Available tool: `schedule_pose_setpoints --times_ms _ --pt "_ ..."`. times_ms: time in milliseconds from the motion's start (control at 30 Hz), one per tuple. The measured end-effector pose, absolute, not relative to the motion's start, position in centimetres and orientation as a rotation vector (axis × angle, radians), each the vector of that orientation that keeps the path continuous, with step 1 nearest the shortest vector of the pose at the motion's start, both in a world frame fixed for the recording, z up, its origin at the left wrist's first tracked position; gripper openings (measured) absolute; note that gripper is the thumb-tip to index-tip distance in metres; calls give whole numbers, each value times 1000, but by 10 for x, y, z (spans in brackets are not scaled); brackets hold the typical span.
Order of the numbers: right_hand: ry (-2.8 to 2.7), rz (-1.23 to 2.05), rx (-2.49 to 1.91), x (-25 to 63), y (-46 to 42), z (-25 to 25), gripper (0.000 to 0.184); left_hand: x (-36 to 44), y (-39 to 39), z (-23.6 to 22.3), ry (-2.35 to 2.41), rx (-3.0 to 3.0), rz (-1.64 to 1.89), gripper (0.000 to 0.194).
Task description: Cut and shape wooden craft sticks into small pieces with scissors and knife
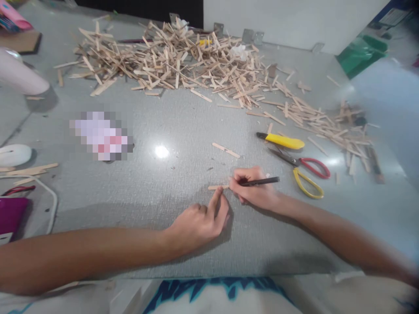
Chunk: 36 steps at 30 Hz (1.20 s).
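A short wooden craft stick (214, 188) lies flat on the table with its right part hidden by my hands. The fingertips of my left hand (201, 222) pin it down from the near side, the other fingers curled under. My right hand (253, 187) is closed around a black pen (262, 181), whose tip is hidden by the fingers at the stick's right part. Just beyond my hands rests another craft stick (225, 150) with a dark mark near its middle. To the right are scissors (296, 163) with one red and one yellow handle, and a yellow-handled cutter (281, 140).
A big heap of craft sticks (176, 65) spreads along the back and down the right. On the left are a blurred-out object (101, 135), a white mouse (15, 155), a cable (55, 205) and a purple item (13, 216). A green bin (363, 54) stands at the far right.
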State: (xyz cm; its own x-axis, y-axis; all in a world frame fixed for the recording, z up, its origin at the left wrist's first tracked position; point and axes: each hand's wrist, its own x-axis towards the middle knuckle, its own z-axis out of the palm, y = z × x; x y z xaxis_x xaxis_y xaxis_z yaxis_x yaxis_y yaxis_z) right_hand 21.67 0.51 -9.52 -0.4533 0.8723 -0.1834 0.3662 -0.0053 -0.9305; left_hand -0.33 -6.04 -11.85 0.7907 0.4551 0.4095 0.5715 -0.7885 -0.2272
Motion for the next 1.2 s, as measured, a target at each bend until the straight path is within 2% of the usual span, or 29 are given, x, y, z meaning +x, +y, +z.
schedule_pose_setpoints --times_ms 1200 --pt "-1767 1437 -1333 216 4 -99 40 -2 -60 -119 -787 -2639 -491 34"
